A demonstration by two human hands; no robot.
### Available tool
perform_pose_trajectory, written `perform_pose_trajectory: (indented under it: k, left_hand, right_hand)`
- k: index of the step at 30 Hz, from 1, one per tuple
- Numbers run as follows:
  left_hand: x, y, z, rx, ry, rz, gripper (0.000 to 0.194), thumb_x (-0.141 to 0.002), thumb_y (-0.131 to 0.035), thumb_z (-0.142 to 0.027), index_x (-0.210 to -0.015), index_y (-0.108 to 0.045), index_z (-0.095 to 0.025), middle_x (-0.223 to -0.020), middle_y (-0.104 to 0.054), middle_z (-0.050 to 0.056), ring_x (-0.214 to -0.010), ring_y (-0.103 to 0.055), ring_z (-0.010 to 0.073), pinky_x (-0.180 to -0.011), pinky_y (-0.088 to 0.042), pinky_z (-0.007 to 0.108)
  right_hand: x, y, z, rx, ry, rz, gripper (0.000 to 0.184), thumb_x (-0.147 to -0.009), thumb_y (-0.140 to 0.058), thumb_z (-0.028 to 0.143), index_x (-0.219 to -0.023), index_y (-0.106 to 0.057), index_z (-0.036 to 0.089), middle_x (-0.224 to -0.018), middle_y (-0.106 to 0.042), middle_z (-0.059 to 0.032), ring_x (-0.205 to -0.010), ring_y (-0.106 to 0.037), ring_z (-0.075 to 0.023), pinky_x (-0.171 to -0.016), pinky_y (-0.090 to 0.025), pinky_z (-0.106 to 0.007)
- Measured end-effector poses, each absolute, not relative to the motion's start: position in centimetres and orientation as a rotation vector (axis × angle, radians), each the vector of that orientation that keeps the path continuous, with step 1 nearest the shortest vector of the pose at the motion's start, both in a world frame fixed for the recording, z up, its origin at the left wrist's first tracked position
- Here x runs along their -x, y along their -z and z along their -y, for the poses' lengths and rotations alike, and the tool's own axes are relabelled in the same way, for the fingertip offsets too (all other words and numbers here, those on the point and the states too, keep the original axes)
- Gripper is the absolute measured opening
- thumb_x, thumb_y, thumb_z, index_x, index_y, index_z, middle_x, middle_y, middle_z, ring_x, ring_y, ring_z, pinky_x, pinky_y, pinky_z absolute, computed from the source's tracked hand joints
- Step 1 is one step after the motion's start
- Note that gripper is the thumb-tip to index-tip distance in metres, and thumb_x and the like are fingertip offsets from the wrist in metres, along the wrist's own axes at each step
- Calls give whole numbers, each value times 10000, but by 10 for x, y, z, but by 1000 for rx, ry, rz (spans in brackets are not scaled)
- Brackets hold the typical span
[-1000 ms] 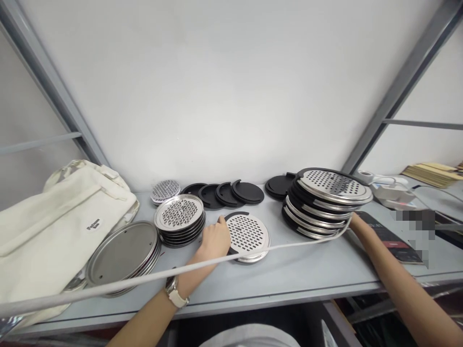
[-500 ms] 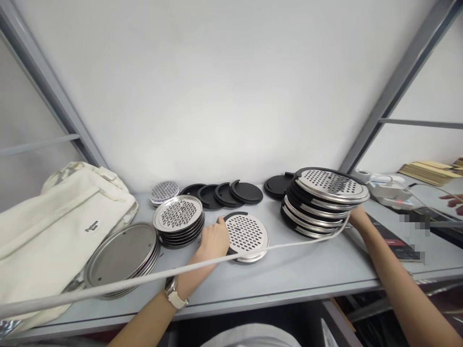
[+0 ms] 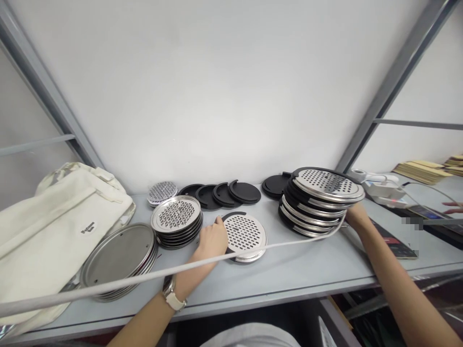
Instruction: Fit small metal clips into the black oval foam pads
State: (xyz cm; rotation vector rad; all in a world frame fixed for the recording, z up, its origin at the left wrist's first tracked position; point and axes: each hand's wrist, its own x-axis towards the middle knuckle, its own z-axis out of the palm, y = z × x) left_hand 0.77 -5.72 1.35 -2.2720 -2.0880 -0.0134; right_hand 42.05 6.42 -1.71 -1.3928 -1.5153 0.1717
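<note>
My left hand [image 3: 212, 241] is closed on the left edge of a round metal grater disc [image 3: 246, 235] with a black curved rim, which lies on the table. My right hand [image 3: 356, 217] is at the right side of a tall stack of grater discs [image 3: 327, 185] with black rims. The stack hides its fingers, so their grip does not show. The upper discs in that stack sit tilted and overhang the lower ones. Behind my left hand stands a stack of smaller grater discs [image 3: 177, 214].
Several black round holders [image 3: 246, 192] lie along the wall, with another black piece [image 3: 273, 184] beside the tall stack. Plain metal discs [image 3: 119, 253] and a cream bag [image 3: 54, 226] are at left. A white cord [image 3: 152, 277] crosses in front. Another person's hand [image 3: 454, 208] shows far right.
The view has shifted slightly, so most things appear a little further left. Both my hands stay at the same discs. The other person's hand at far right has moved a little lower.
</note>
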Motion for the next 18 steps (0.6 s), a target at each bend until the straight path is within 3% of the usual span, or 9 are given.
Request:
perform_pose_trajectory:
  k: [12, 18]
  left_hand:
    - [-9, -17, 58, 2289, -7, 2093, 299, -852, -305, -22, -1063, -517, -33, -792, -663, 189, -782, -687, 286, -637, -514, 333]
    - [-9, -16, 58, 2288, -20, 2072, 319, -848, -302, -19, -1101, -497, -28, -780, -657, 185, -760, -686, 267, -622, -502, 309]
  right_hand:
    - [-421, 24, -68, 1476, -212, 1495, 375, -643, -610, 469, -896, -669, 198, -1096, -675, -151, -1111, -564, -339, -1002, -391, -429]
    - [-432, 14, -67, 1492, -47, 1584, 336, -715, -512, 424, -869, -682, 178, -1066, -687, -156, -1031, -611, -297, -927, -456, -372]
